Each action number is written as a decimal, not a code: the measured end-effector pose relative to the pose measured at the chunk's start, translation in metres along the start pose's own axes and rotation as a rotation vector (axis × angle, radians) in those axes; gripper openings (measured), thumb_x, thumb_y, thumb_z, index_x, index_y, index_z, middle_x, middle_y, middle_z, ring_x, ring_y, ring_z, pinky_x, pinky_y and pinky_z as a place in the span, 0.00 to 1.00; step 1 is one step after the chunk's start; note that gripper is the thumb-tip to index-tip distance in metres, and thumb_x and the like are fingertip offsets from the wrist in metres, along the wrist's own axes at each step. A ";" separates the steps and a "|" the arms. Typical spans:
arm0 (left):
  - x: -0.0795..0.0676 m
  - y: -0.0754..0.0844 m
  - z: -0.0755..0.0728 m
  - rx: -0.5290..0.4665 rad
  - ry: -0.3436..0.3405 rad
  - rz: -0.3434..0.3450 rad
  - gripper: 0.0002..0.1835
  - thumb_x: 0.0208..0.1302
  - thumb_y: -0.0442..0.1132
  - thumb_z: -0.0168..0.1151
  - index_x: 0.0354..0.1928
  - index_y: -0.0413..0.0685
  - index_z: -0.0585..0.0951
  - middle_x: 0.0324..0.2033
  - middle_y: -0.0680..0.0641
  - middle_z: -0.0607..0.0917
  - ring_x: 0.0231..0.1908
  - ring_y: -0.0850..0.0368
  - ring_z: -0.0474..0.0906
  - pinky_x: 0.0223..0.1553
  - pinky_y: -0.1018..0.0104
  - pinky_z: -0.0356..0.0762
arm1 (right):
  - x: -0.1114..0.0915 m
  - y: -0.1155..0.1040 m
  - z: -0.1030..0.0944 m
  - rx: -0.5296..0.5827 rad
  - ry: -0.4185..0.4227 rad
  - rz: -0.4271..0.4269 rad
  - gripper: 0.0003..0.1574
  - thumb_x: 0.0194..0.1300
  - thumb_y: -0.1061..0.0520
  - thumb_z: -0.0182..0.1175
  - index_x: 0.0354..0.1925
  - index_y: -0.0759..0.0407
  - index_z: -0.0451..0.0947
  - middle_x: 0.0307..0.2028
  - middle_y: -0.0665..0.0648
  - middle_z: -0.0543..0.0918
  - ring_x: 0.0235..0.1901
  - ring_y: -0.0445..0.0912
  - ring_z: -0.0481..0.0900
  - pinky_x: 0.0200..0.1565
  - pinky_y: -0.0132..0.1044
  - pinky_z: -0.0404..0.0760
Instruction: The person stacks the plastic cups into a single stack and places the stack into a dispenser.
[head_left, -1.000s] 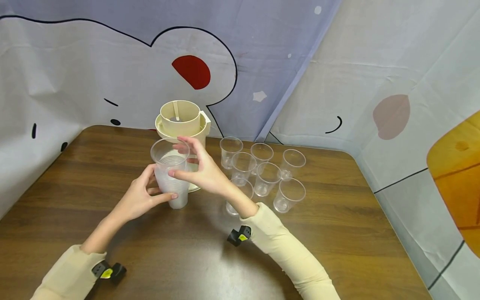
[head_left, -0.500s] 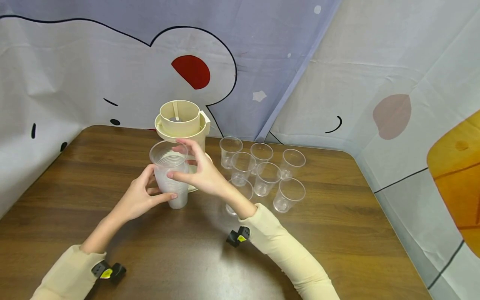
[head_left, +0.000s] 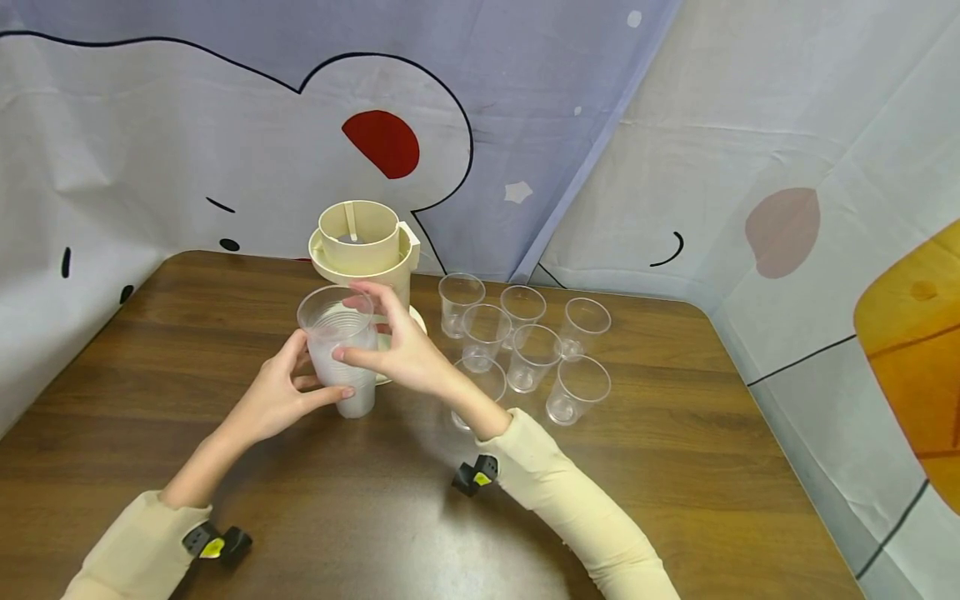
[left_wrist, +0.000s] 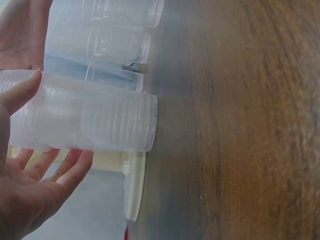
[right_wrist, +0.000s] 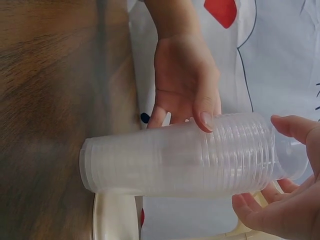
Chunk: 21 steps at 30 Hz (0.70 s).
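A tall stack of nested clear plastic cups (head_left: 356,398) stands about upright at the table's left middle; its base looks to be on or just above the wood. My left hand (head_left: 276,393) grips the stack around its lower middle, thumb on the near side and fingers behind. Up at the rims, my right hand (head_left: 408,348) holds the top plastic cup (right_wrist: 294,159) between thumb and fingers. That cup sticks up a little above the ribbed rims of the others. In the left wrist view, the stack (left_wrist: 100,117) runs sideways between thumb and fingers.
Just behind the stack stands a cream appliance (head_left: 367,265) with a round open container on top; the hands partly hide it. Several single clear cups (head_left: 579,392) stand upright to the right, one partly behind my right forearm. A printed cloth (head_left: 570,150) hangs behind the brown wooden table (head_left: 675,467).
My right hand has sunk slightly with the top cup, so its rim sits a little lower and closer to the stack. My left hand has kept its place and grip.
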<state>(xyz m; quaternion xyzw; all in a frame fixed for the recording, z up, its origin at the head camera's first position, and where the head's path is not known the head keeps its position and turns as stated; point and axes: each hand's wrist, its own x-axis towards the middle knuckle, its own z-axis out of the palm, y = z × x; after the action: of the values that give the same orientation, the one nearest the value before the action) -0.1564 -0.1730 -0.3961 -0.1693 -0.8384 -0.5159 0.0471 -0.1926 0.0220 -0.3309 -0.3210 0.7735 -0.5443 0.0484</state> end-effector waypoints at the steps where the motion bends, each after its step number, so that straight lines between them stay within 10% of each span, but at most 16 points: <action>1: 0.000 0.000 0.000 0.000 -0.001 0.000 0.40 0.53 0.38 0.74 0.64 0.47 0.61 0.58 0.41 0.76 0.55 0.43 0.76 0.49 0.57 0.83 | 0.000 0.000 0.000 -0.001 -0.001 0.000 0.46 0.57 0.61 0.67 0.68 0.54 0.55 0.62 0.58 0.74 0.64 0.44 0.69 0.61 0.35 0.72; 15: -0.001 0.001 0.000 -0.005 -0.002 -0.004 0.41 0.53 0.39 0.73 0.66 0.47 0.60 0.59 0.40 0.75 0.55 0.42 0.76 0.50 0.55 0.82 | -0.001 0.002 0.003 -0.003 -0.001 0.041 0.47 0.57 0.62 0.67 0.68 0.56 0.54 0.63 0.58 0.72 0.65 0.46 0.68 0.62 0.34 0.71; 21: 0.000 0.001 0.000 -0.005 0.000 -0.001 0.38 0.53 0.38 0.74 0.62 0.46 0.63 0.57 0.42 0.76 0.51 0.69 0.76 0.49 0.57 0.83 | -0.002 0.002 0.003 0.005 0.002 0.056 0.46 0.58 0.63 0.66 0.68 0.57 0.53 0.64 0.58 0.72 0.66 0.47 0.68 0.62 0.35 0.71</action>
<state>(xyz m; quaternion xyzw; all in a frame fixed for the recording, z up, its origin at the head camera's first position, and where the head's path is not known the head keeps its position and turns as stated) -0.1560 -0.1729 -0.3957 -0.1690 -0.8372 -0.5180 0.0465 -0.1906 0.0214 -0.3346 -0.2986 0.7810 -0.5449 0.0635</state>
